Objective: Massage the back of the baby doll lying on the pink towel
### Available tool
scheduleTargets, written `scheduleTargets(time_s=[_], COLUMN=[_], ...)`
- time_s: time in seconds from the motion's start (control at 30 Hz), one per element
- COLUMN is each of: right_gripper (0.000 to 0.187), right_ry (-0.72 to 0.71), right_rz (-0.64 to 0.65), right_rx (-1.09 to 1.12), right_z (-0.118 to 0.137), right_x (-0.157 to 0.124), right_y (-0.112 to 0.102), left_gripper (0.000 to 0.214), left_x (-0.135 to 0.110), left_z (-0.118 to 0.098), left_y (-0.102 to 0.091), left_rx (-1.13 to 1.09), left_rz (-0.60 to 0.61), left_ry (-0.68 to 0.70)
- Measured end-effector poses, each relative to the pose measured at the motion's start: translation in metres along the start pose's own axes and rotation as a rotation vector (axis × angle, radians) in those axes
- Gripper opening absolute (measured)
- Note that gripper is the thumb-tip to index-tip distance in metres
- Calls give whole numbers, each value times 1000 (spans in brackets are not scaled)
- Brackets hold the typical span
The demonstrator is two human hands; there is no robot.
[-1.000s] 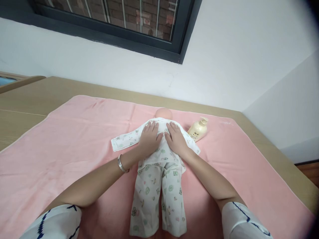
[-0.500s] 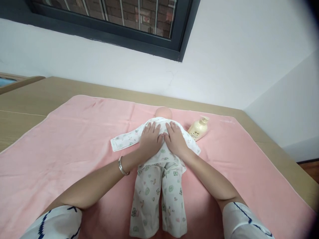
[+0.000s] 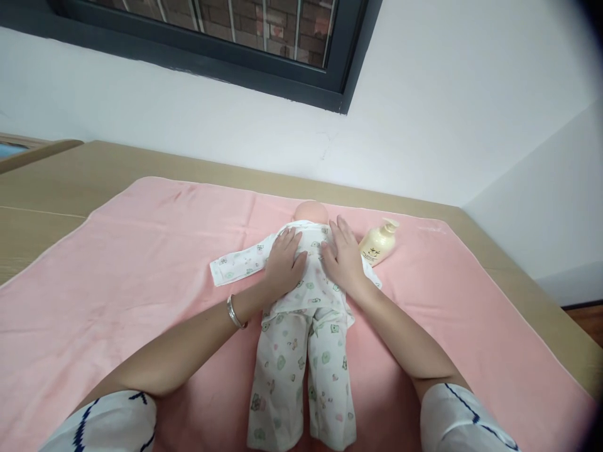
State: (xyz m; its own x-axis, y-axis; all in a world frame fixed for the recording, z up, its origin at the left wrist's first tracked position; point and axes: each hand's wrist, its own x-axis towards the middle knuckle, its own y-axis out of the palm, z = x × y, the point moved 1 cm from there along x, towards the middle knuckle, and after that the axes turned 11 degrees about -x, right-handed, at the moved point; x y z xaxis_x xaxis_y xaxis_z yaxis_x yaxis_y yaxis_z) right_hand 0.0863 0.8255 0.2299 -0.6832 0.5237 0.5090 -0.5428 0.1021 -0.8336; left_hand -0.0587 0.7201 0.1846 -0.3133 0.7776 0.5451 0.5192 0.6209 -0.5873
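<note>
A baby doll [image 3: 304,301] in white printed pyjamas lies face down on a pink towel [image 3: 132,263], its bare head [image 3: 309,211] pointing away from me. My left hand [image 3: 284,262] lies flat and open on the left side of the doll's back, a silver bangle on its wrist. My right hand [image 3: 345,256] rests flat and open on the right side of the back, fingers reaching toward the shoulder. One empty sleeve [image 3: 235,263] stretches out to the left.
A cream pump bottle [image 3: 378,243] lies on the towel just right of my right hand. The towel covers a wooden tabletop [image 3: 56,182] against a white wall below a dark-framed window. The table's right edge runs close to the wall corner.
My right hand has slid outward and up toward the doll's right shoulder, opening a gap between the hands. The left hand has barely moved.
</note>
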Motion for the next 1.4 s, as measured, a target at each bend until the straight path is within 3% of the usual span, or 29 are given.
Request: scheduleTargets(time_s=[0.07, 0.17, 0.33, 0.47, 0.63, 0.83, 1.0, 1.17, 1.4], right_gripper=[55, 49, 55, 50, 49, 45, 44, 42, 45], right_ry=[-95, -167, -120, -123, -120, -158, -181, -197, 11], right_rz=[10, 141, -17, 94, -17, 159, 96, 12, 19], right_rx=[-12, -7, 18, 66, 68, -17, -53, -69, 64], right_z=[7, 14, 6, 3, 9, 19, 27, 21, -18], right_x=[-5, -10, -7, -7, -11, -15, -17, -5, 1], right_y=[0, 4, 7, 9, 6, 11, 3, -27, -119], left_gripper=[52, 53, 51, 49, 48, 47, 45, 48, 54], left_x=[-3, -5, -4, -4, -4, -3, -1, -13, -43], left_z=[0, 1, 0, 0, -1, 1, -7, -38, -93], left_y=[2, 2, 1, 1, 1, -1, -9, -15, -4], left_rx=[-10, -16, -12, -5, -7, 33, 100, 206, 145], left_rz=[-10, -20, -17, -23, -23, -10, 51, 123, 342], left_ry=[5, 4, 29, 19, 33, 55, 134, 155, 331])
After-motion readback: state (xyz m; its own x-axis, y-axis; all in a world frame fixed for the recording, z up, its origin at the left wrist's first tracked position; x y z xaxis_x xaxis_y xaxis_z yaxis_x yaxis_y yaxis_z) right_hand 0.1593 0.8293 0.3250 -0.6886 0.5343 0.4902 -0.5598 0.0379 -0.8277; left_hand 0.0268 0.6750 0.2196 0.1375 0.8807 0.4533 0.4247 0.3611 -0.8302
